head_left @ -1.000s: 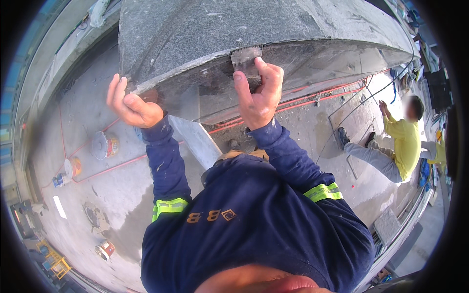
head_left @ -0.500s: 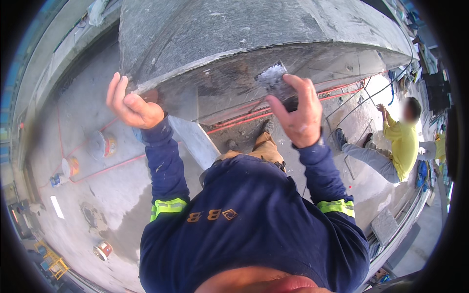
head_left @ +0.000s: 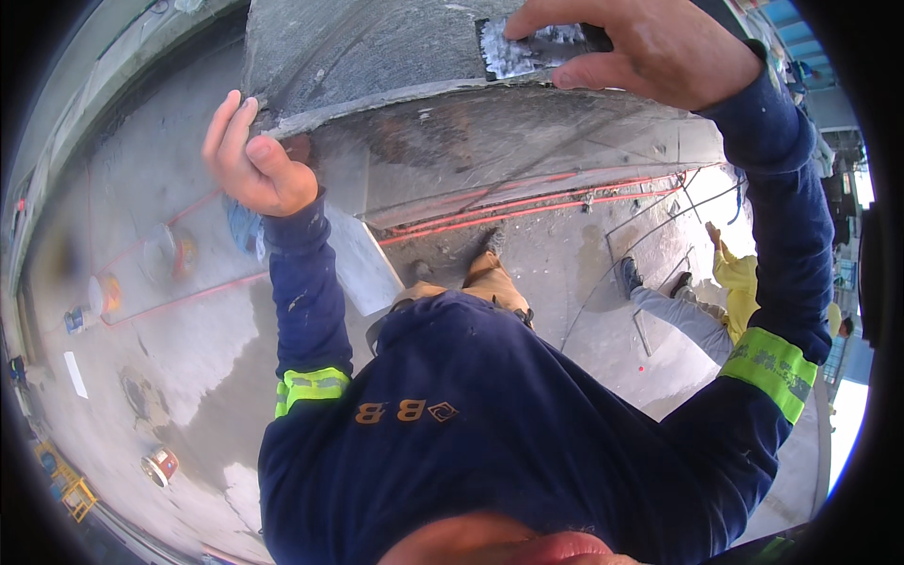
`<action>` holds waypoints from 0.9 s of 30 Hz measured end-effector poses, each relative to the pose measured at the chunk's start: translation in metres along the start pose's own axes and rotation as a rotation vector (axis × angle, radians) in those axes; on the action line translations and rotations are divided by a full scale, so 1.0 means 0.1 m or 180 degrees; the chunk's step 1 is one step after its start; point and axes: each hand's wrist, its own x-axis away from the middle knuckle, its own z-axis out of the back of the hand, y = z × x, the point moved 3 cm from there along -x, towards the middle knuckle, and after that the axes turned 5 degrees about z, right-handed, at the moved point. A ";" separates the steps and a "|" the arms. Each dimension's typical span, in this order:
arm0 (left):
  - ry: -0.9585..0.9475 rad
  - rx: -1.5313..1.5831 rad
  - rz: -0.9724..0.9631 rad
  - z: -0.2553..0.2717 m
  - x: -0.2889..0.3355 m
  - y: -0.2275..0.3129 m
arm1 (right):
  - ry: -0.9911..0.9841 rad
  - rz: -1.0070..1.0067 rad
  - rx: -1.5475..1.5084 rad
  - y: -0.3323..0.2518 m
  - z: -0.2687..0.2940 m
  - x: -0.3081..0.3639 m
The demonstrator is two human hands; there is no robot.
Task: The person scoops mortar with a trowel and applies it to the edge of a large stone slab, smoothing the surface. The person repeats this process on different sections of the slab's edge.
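In front of me stands a large grey slab-like block (head_left: 377,47) with a rough top face and a smoother front face. My right hand (head_left: 654,56) is up at the right over the slab's front edge. It grips a flat putty knife (head_left: 516,49), whose dark blade carries whitish-grey paste and lies against the top face near that edge. The tool's handle is hidden in the hand. My left hand (head_left: 259,169) is beside the slab's left corner with its fingers loosely bent and apart, holding nothing. Whether its fingers touch the corner I cannot tell.
A pale panel (head_left: 367,268) leans below the block, near my legs. Red lines (head_left: 527,212) run along the block's base, with dark cables to their right. Several buckets, one of them a white bucket (head_left: 160,465), stand on the floor at left. A person in yellow (head_left: 736,282) is at right.
My right hand has moved up and to the right, taking the putty knife from the front face to the top edge. The left hand stays by the corner.
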 end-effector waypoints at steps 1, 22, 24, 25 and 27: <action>0.0002 0.0041 0.0007 -0.01 0.00 0.00 | -0.0038 0.0053 0.0019 -0.04 0.01 -0.03; 0.0022 0.0046 0.0041 0.00 0.01 0.00 | -0.0848 0.0127 0.0807 0.28 -0.01 -0.05; 0.0018 0.0035 0.0040 0.00 0.00 0.00 | -0.0837 -0.0162 0.1153 0.32 0.03 -0.03; 0.0013 0.0035 0.0047 -0.01 0.00 0.01 | -0.0743 -0.0174 0.1186 0.35 0.05 0.02; 0.0003 0.0004 0.0047 0.00 0.00 0.02 | -0.0410 0.0026 0.0870 0.36 0.08 0.08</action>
